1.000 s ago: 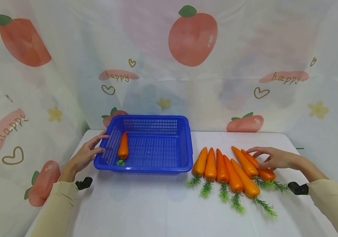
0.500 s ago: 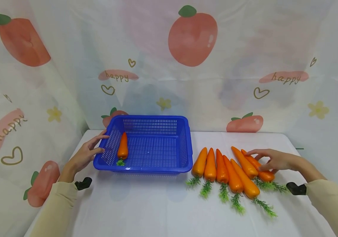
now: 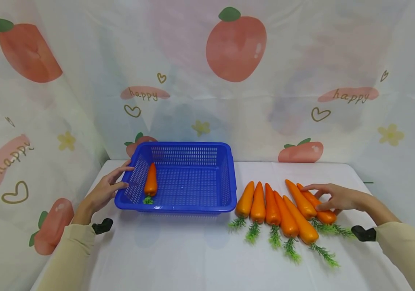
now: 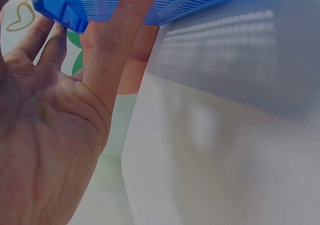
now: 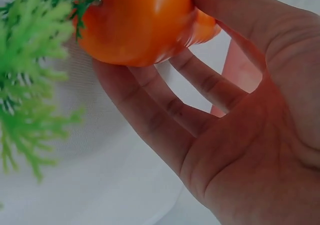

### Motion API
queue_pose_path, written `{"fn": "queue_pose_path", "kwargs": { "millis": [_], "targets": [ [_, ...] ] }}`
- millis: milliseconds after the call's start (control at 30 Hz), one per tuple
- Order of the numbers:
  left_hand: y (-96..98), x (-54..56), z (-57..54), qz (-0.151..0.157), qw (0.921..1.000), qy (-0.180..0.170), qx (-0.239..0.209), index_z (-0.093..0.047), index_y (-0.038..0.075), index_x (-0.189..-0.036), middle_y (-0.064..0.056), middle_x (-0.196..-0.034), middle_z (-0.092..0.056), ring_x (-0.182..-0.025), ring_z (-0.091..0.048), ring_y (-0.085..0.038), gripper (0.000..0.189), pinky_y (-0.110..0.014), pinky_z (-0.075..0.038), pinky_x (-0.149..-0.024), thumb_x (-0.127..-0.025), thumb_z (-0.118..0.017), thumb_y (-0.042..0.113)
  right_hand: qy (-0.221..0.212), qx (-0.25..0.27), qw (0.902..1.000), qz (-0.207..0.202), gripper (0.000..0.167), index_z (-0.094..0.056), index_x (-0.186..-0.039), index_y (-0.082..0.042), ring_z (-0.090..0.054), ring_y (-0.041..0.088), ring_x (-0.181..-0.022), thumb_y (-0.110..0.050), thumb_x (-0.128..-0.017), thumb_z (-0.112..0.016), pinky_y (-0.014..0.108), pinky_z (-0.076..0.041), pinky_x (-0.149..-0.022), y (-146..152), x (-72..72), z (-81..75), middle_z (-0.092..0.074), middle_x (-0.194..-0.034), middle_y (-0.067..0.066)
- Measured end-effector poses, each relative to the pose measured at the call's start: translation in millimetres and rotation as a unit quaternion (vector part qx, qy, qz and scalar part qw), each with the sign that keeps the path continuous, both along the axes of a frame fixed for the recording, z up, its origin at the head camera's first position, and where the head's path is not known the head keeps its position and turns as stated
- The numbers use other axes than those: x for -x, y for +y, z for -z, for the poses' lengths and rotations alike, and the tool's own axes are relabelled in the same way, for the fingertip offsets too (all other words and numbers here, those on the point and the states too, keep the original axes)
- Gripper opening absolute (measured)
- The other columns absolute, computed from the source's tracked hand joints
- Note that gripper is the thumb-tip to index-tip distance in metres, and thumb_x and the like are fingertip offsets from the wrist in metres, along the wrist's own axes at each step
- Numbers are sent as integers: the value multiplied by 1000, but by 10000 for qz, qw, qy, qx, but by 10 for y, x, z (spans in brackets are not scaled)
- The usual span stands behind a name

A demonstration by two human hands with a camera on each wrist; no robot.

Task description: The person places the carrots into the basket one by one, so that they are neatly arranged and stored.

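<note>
In the head view my left hand (image 3: 104, 191) touches the left rim of a blue plastic basket (image 3: 192, 208). Its digits look fairly straight in the left wrist view, reaching up to the basket's slotted wall (image 4: 190, 7). One orange carrot (image 3: 151, 180) with a short green top lies inside at the left. On the right, my right hand (image 3: 342, 198) holds the rightmost carrot (image 3: 326, 217) between thumb and fingers. Up close, the right wrist view shows that carrot's thick end (image 5: 135, 25) and leafy top. Several more carrots (image 3: 272, 206) lie fanned out beside it.
A white-covered table (image 3: 178, 258) bears everything. Behind and to the left hangs a pale cloth (image 3: 185, 48) printed with fruit, hearts and "happy". The carrots' green tops (image 3: 323, 254) point toward the table's front.
My right hand and its carrot have shifted very slightly left, with the fingers now closer about the carrot. The left hand and the basket stay put.
</note>
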State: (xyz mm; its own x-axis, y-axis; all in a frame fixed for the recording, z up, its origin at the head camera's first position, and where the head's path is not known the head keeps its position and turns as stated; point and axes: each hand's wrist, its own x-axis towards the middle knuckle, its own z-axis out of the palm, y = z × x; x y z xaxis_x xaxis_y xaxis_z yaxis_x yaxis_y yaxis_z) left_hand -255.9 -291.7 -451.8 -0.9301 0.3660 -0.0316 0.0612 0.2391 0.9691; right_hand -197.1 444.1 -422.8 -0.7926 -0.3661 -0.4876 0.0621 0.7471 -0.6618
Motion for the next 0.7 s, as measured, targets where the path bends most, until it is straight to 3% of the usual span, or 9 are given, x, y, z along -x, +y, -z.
{"fn": "queue_pose_path", "kwargs": {
  "millis": [167,400,700],
  "targets": [
    [-14,9,-10,39,10000,-20,-56,-42,13,-155,1,-174,-4,-153,-13,-49,58,-65,-48,-99,-101,-61,14,136,-24,9999,-81,70,-40,-154,-4,-65,27,-92,-16,-95,-74,42,-63,-70,-36,-9,-11,-52,-130,30],
    [-15,22,-6,147,9998,-70,-121,-41,13,-156,1,-174,-4,-153,-13,-49,57,-63,-51,-98,-103,-60,14,190,-104,9997,-115,70,-41,-155,-4,-65,29,-93,-14,-94,-74,41,-63,-68,-37,-35,-36,-54,-128,27],
    [-15,11,8,93,9998,-122,-152,-40,13,-157,1,-174,-3,-154,-7,-47,58,-66,-48,-100,-103,-61,18,552,10,9980,-306,70,-41,-154,-3,-67,30,-84,-14,-94,-74,39,-63,-66,-26,-33,-250,-51,-130,31]
  ]
}}
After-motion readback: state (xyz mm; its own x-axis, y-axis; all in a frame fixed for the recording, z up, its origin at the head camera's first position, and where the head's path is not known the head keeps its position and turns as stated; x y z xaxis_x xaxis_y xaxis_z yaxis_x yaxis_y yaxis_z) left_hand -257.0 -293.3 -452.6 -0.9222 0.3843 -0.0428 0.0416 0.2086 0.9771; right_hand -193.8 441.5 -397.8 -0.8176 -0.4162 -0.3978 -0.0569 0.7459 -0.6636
